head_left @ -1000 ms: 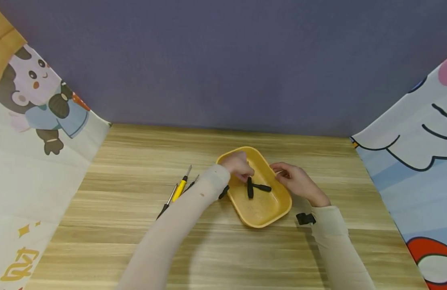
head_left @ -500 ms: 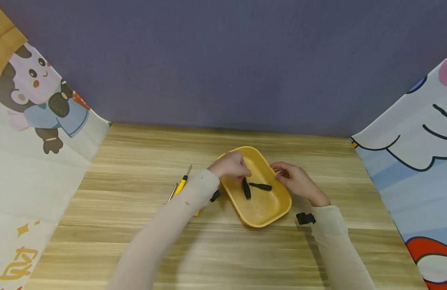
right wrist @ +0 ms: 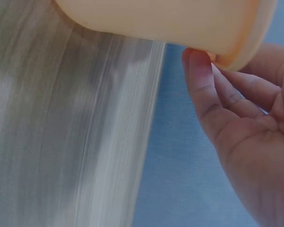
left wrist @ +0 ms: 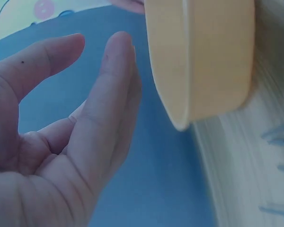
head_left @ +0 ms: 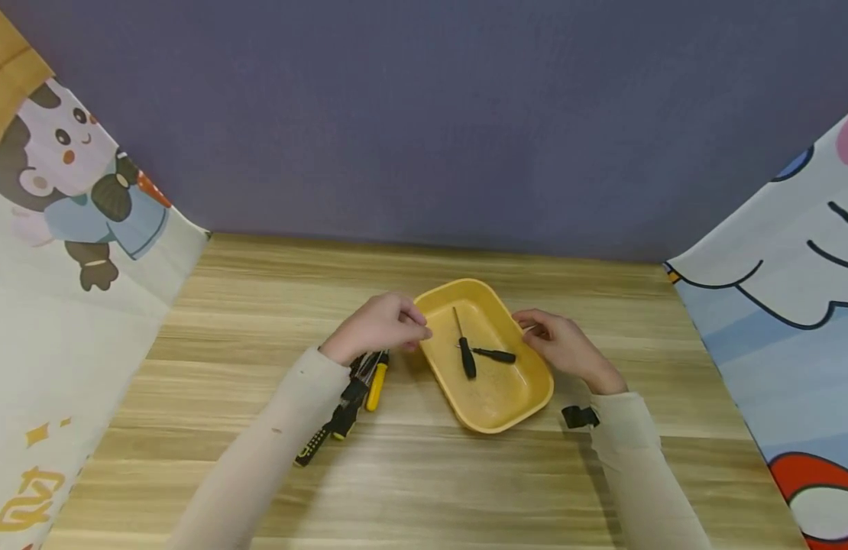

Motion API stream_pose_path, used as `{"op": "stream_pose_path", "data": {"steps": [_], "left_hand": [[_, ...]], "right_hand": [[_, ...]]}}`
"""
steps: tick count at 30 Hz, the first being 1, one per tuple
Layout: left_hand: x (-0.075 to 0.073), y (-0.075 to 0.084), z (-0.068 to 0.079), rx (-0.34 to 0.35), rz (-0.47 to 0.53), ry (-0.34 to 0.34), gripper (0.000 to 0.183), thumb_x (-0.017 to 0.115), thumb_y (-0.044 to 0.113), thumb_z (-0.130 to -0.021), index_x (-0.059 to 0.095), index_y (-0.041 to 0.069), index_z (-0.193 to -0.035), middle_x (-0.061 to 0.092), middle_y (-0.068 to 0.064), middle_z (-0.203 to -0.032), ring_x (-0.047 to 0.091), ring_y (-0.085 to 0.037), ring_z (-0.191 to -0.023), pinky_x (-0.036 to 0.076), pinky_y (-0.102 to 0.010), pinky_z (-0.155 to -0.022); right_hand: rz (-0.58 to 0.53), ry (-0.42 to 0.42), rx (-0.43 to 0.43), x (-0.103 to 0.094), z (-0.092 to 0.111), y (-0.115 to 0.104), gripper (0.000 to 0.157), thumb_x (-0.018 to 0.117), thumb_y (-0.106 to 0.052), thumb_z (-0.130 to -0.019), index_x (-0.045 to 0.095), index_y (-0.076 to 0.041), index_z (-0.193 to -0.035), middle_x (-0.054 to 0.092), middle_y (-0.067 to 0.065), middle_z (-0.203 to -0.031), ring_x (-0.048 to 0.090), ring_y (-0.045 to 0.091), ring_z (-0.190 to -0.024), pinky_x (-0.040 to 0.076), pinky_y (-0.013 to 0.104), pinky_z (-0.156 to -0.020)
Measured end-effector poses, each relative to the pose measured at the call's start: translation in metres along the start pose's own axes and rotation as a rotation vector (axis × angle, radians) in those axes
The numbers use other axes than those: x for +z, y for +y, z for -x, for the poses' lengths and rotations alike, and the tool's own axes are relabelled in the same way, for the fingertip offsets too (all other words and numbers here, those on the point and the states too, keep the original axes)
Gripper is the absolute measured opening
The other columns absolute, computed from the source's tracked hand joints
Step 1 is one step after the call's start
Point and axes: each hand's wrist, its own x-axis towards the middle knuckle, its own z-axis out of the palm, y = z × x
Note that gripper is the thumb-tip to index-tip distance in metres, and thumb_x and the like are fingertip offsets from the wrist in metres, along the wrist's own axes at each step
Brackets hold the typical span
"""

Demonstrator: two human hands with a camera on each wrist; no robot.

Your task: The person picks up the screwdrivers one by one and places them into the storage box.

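In the head view, my left hand (head_left: 385,327) hovers just left of a yellow plastic tray (head_left: 491,422), above a group of screwdrivers. A gap shows between its thumb and fingers in the left wrist view, with nothing in it. My right hand (head_left: 568,347) holds the tray's right rim, fingertips against the wall below the lip (right wrist: 248,52). Inside the tray lie a long black-handled screwdriver (head_left: 467,359) and a short black-handled screwdriver (head_left: 496,355), crossing near their middles. A yellow-handled screwdriver (head_left: 377,386) lies under the left hand, partly hidden.
Several more black-and-yellow tool handles (head_left: 344,418) lie on the wood-grain table (head_left: 465,489) beside the left forearm. Black straps (head_left: 579,415) hang at the wrists. A dark blue-grey wall (head_left: 424,130) stands behind the table, with printed cartoon panels at both sides.
My left hand has let go of the long screwdriver in the tray and moved out leftward over the rim. The screwdriver now lies tilted. My right hand has stayed at the rim.
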Motion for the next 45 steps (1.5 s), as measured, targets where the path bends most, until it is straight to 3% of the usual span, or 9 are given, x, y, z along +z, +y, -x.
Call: {"op": "stream_pose_path", "data": {"steps": [6,12,19,24,33,45], "left_hand": [[-0.013,-0.024,0.029,-0.021,0.074,0.053,0.031,0.069,0.016,-0.089,0.067,-0.003,-0.113,0.069,-0.013,-0.098,0.072,-0.029,-0.085,0.06,-0.043,-0.079],[-0.023,-0.05,0.046,-0.055,0.074,0.083,0.034,0.071,0.018,-0.091,0.066,-0.006,-0.115,0.069,-0.014,-0.099,0.07,-0.037,-0.09,0.06,-0.045,-0.079],[-0.032,-0.073,0.066,-0.093,-0.052,0.128,0.032,0.072,0.025,-0.092,0.068,0.001,-0.112,0.069,-0.01,-0.097,0.069,-0.028,-0.08,0.059,-0.042,-0.07],[-0.038,-0.084,0.077,-0.113,-0.065,0.141,0.033,0.07,0.022,-0.093,0.066,-0.003,-0.114,0.069,-0.011,-0.098,0.068,-0.027,-0.078,0.059,-0.042,-0.07],[-0.042,-0.104,0.089,-0.12,-0.136,0.168,0.028,0.068,0.018,-0.093,0.067,-0.003,-0.112,0.069,-0.009,-0.098,0.067,-0.023,-0.081,0.058,-0.037,-0.071],[-0.036,-0.116,0.085,-0.148,-0.261,0.207,0.026,0.071,0.016,-0.09,0.068,-0.001,-0.11,0.069,-0.01,-0.098,0.064,-0.022,-0.082,0.057,-0.038,-0.072]], "right_hand": [[0.005,0.011,-0.008,0.003,0.003,0.0,0.036,0.059,0.002,-0.098,0.058,0.003,-0.134,0.064,0.024,-0.123,0.066,0.032,-0.101,0.055,0.049,-0.086],[0.002,0.027,-0.018,0.006,0.006,0.003,0.036,0.059,0.002,-0.098,0.059,0.002,-0.134,0.064,0.022,-0.122,0.066,0.032,-0.1,0.056,0.049,-0.086],[0.003,0.027,-0.008,0.009,0.009,0.003,0.037,0.059,0.001,-0.098,0.059,0.0,-0.135,0.065,0.019,-0.121,0.066,0.03,-0.1,0.056,0.047,-0.085],[-0.005,0.027,0.0,0.011,0.011,0.003,0.037,0.059,0.001,-0.098,0.058,0.0,-0.136,0.066,0.018,-0.121,0.066,0.031,-0.1,0.056,0.048,-0.085],[-0.016,0.03,0.022,0.014,0.014,0.0,0.037,0.059,-0.001,-0.099,0.059,-0.002,-0.136,0.066,0.017,-0.121,0.066,0.03,-0.101,0.056,0.048,-0.086],[-0.019,0.034,0.024,0.019,0.015,-0.002,0.038,0.058,0.0,-0.099,0.058,-0.002,-0.137,0.066,0.017,-0.121,0.065,0.03,-0.102,0.055,0.048,-0.086]]}}
